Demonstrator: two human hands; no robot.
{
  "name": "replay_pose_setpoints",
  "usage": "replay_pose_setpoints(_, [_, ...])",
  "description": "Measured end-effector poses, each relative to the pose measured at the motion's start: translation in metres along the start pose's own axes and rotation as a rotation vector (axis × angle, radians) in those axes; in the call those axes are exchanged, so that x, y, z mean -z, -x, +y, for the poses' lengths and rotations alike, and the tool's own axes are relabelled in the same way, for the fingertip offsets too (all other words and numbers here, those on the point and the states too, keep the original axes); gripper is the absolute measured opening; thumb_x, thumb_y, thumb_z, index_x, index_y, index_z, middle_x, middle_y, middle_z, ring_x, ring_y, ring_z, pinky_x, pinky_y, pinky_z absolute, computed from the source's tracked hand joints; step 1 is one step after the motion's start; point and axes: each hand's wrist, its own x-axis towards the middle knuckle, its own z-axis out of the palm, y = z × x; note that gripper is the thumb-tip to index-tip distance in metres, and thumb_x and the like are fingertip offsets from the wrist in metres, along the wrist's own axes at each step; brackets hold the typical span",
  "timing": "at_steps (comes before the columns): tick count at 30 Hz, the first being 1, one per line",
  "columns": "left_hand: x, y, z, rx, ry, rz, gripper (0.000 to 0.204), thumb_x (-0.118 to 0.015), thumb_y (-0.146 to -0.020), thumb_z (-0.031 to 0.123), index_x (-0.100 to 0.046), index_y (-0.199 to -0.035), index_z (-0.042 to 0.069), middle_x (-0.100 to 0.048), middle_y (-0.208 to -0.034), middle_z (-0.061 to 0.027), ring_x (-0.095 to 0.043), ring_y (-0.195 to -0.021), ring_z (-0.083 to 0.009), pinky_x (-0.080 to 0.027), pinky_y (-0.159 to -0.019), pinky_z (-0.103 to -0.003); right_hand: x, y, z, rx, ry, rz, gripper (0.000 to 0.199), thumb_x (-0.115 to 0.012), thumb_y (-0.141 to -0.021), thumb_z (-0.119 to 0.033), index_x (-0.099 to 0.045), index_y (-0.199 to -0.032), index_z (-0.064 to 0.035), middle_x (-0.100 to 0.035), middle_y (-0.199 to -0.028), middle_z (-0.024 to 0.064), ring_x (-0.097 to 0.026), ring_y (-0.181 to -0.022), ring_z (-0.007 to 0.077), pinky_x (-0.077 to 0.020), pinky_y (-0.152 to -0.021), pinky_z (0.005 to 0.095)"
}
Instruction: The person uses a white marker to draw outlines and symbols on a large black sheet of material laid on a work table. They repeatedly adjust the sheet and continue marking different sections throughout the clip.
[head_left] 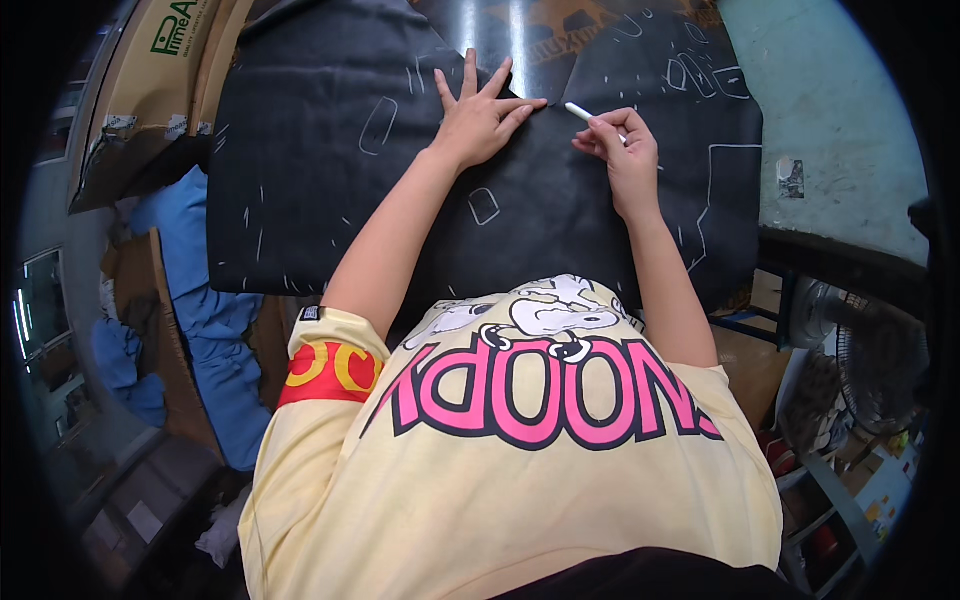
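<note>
Even, fairly bright light falls from above, leaving only soft shadows under the forearms. A streak of glare runs down the shiny dark sheet (520, 40) at the far edge of the table (830, 110). Fisheye bending curves the edges, the corners go black, and the clutter at the dim rim looks slightly blurred, perhaps out of focus.

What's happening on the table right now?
A person leans over a dark fabric sheet spread on the table. The left hand lies flat on it, fingers spread, while the right hand pinches a white chalk stick, its tip beside the left fingertips. White chalk outlines already mark the fabric.
</note>
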Motion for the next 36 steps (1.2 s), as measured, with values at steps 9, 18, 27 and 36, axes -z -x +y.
replay_pose_setpoints(9, [0.000,-0.025,-0.027,0.055,0.286,-0.118,0.045,-0.034,-0.103,0.056,-0.070,-0.124,0.040,-0.027,-0.163,-0.0074,0.008,-0.153,-0.0385,0.021,-0.111,-0.065,0.000,-0.005,0.014,0.093,0.541,-0.042,0.015,-0.070,-0.089,-0.013,-0.062,-0.083,-0.0015,-0.062,-0.069,0.0004,-0.054,-0.063,0.0057,-0.0400,-0.057,0.0225])
replay_pose_setpoints(18, [0.033,0.008,-0.072,0.246,0.778,0.669,0.040,-0.045,-0.107,0.031,-0.067,-0.125,0.002,-0.066,-0.129,-0.0152,-0.058,-0.125,-0.0231,-0.040,-0.108,-0.032,-0.010,-0.003,0.006,0.192,0.701,-0.095,0.021,-0.072,-0.085,-0.017,-0.061,-0.083,0.0002,-0.059,-0.068,0.0034,-0.051,-0.063,0.0093,-0.0398,-0.059,0.0265])
replay_pose_setpoints(27, [0.045,0.129,-0.162,0.713,-0.146,0.503,0.051,-0.043,-0.102,0.048,-0.052,-0.144,0.021,-0.042,-0.155,-0.0117,-0.022,-0.149,-0.0399,-0.009,-0.117,-0.063,-0.020,0.009,0.021,0.080,0.336,-0.065,0.020,-0.069,-0.095,-0.018,-0.063,-0.090,0.0003,-0.066,-0.080,0.0030,-0.062,-0.072,0.0089,-0.0482,-0.066,0.0239])
replay_pose_setpoints(36, [0.039,0.132,-0.163,0.806,-0.156,0.463,0.057,-0.041,-0.102,0.051,-0.047,-0.148,0.019,-0.038,-0.158,-0.0091,-0.024,-0.150,-0.0345,-0.009,-0.119,-0.061,-0.054,-0.008,0.033,0.296,0.626,0.129,0.027,-0.054,-0.104,-0.028,-0.060,-0.095,-0.0033,-0.068,-0.082,0.0060,-0.065,-0.076,0.0178,-0.0493,-0.072,0.0325])
